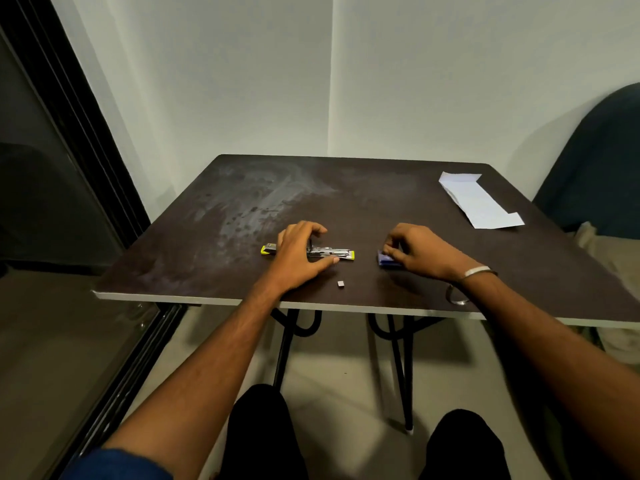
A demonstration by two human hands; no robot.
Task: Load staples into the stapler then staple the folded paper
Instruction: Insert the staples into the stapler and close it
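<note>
A yellow and metal stapler (332, 252) lies flat and swung open on the dark table (207, 244), its two halves stretched left and right. My left hand (299, 252) rests over its middle, fingers arched around it. To the right, my right hand (414, 249) has its fingertips on a small blue staple box (385, 259). A small grey block of staples (340, 283) lies loose on the table in front of the stapler. The folded white paper (479, 200) lies at the far right of the table, away from both hands.
The table's front edge (346, 306) runs just below my wrists. A dark chair back (599, 161) stands at the right beyond the table. A black door frame (79, 133) runs along the left. A metal bangle (479, 271) circles my right wrist.
</note>
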